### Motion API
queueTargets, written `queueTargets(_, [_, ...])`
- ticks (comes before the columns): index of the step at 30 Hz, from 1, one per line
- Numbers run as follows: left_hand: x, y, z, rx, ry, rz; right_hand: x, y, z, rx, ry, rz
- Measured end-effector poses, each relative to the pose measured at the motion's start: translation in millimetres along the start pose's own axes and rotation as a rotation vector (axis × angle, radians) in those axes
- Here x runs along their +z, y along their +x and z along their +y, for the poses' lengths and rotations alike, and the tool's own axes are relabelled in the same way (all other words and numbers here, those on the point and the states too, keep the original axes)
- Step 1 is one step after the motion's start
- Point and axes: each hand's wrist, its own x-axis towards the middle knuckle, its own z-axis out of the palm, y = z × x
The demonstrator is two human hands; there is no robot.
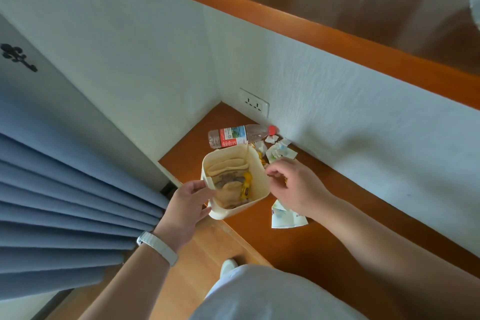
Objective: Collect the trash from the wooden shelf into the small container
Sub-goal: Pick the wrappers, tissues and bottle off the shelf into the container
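Small cream plastic container (255,187), gripped by our left hand (188,204), stands on the wooden shelf (298,236); our right hand (293,186) curls beside crumpled white wrappers (279,152), contents unclear.

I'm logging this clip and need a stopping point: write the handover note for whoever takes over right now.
Left hand: grips the small container by its near-left rim, at the shelf edge.
Right hand: beside the container's right rim, fingers curled; cannot tell if they hold a scrap.
Done: yellow wrappers already lie inside the container.
Left on the wooden shelf: plastic bottle lying by the wall, crumpled tissues and wrappers behind the container, folded tissue pack under the right wrist.
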Motion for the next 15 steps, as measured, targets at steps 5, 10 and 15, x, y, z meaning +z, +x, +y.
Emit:
queueTargets(5, [-0.2,5.8,-0.6,-0.011,-0.005,0.021,10.7,-12.9,58.8,0.259,-0.122,-0.066])
queueTargets(10, [8.0,7.1,-0.3,-0.032,-0.003,0.027,31.7,-36.1,106.4,0.38,-0.229,-0.256])
queueTargets(15, [17.4,8.0,0.5,-0.051,0.022,0.023,42.9,-42.6,127.1,0.371,-0.272,-0.301])
